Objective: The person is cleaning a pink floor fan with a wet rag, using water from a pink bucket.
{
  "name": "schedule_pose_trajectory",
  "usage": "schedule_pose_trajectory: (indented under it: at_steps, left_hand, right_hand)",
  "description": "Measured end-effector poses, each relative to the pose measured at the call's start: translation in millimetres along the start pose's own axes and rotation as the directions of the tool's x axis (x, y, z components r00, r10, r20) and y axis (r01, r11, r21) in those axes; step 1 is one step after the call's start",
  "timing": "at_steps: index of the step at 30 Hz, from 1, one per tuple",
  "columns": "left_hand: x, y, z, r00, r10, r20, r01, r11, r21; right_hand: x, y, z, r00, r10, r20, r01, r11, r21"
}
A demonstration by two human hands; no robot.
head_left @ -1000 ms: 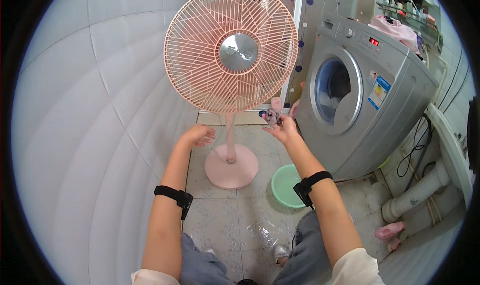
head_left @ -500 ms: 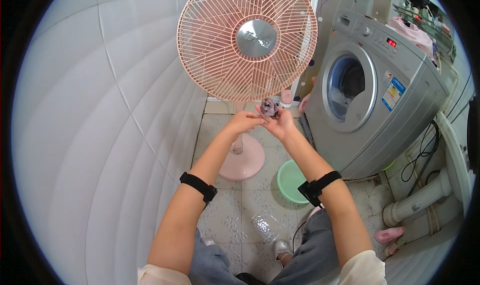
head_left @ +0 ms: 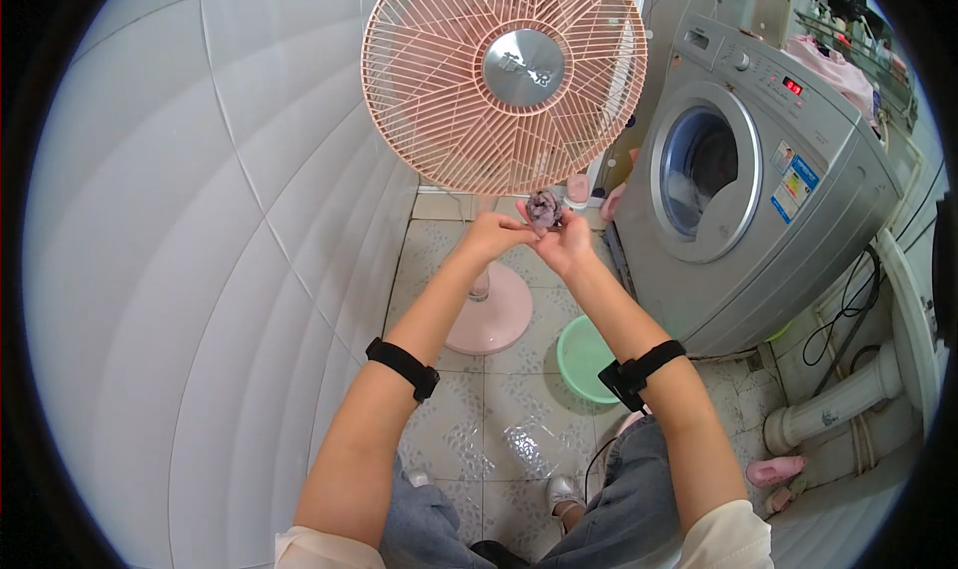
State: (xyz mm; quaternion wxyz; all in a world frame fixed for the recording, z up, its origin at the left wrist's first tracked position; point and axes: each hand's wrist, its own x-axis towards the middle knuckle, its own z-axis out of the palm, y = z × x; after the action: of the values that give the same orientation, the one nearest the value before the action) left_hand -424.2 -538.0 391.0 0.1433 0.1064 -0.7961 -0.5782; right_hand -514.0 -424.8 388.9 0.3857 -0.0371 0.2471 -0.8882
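Observation:
A small, bunched grey-mauve thing [head_left: 544, 209], ruffled like gathered fabric, sits in the upturned fingers of my right hand [head_left: 569, 246]. I cannot make out its exact kind. From the left, my left hand [head_left: 495, 236] reaches across, its fingers drawn together and their tips at the right palm, just below the bunch. Whether those fingertips pinch anything is too small to tell. Both hands are just below the pink wire guard of a standing fan [head_left: 523, 68]. The fan's round pink base [head_left: 496, 314] rests on the tiled floor below my left hand.
A grey front-loading washing machine [head_left: 788, 185] stands at the right, laundry behind its round door. A light green basin [head_left: 583, 361] lies on the floor beside my right forearm. Clear plastic packaging [head_left: 531, 446] is near my feet. A white tiled wall [head_left: 259, 299] runs along the left.
The view has shifted slightly, so the fan and washing machine appear a little farther right. The bunched thing has turned or loosened a little in my right hand. Both hands stay close together.

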Motion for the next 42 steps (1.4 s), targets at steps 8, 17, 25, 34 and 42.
schedule_pose_trajectory:
  at_steps: [8, 17, 25, 34, 42]
  left_hand:
    - [10, -18, 9, 0.999, 0.008, -0.044, -0.010, 0.999, -0.053]
    - [8, -12, 2, 1.000, 0.027, -0.007, -0.027, 1.000, -0.009]
    - [3, -7, -12, 0.997, -0.023, 0.067, 0.020, 0.999, 0.051]
    - [7, -13, -6, 0.990, -0.072, 0.121, 0.062, 0.995, 0.082]
    - [14, -22, -13, 0.983, -0.058, 0.175, 0.049, 0.997, 0.056]
  right_hand:
    - [6, 5, -3, 0.999, -0.019, 0.037, 0.019, 1.000, 0.011]
    - [5, 0, -7, 1.000, -0.006, 0.020, 0.006, 1.000, -0.007]
    - [1, -3, -8, 1.000, -0.022, -0.015, 0.022, 0.999, -0.048]
    - [12, -3, -27, 0.935, -0.205, -0.289, 0.088, 0.925, -0.370]
    - [7, -1, -32, 0.900, -0.205, -0.386, 0.018, 0.900, -0.436]
